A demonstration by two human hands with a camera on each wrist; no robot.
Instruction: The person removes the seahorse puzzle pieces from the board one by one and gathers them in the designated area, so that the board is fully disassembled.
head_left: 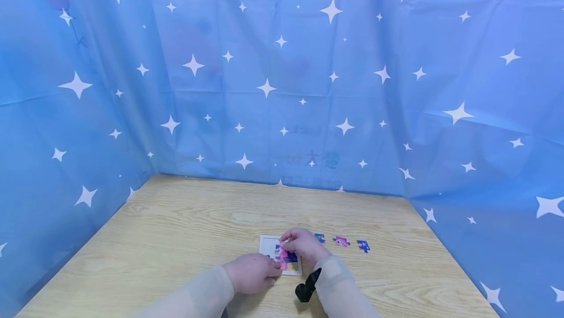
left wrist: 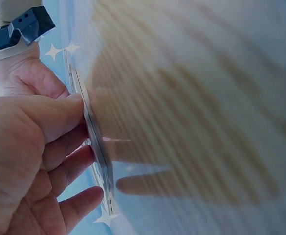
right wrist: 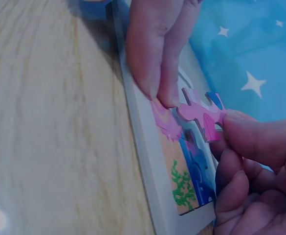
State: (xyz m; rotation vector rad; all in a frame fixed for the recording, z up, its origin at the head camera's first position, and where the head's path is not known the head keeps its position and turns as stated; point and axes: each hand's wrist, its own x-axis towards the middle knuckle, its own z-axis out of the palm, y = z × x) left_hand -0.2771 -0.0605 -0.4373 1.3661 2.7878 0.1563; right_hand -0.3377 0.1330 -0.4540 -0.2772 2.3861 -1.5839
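Observation:
My right hand [head_left: 304, 244] pinches a pink jigsaw piece [right wrist: 201, 115] between thumb and fingers, tilted just above a white-rimmed puzzle tray [right wrist: 142, 132]. Pieces fitted in the tray show pink, deep blue and a green plant on sand [right wrist: 183, 188]. My left hand [head_left: 253, 273] lies at the tray's near left side; two of its fingertips [right wrist: 152, 85] touch the pink part beside the held piece. Seen edge-on in the left wrist view, the tray [left wrist: 98, 134] has the left thumb and fingers against it, extended rather than curled.
Three loose jigsaw pieces lie in a row right of the tray: a blue-green one [head_left: 319, 237], a pink one [head_left: 341, 241] and a dark blue one [head_left: 363, 245]. They are on a wooden table [head_left: 198, 220]. A blue star-patterned curtain [head_left: 273, 63] stands behind it.

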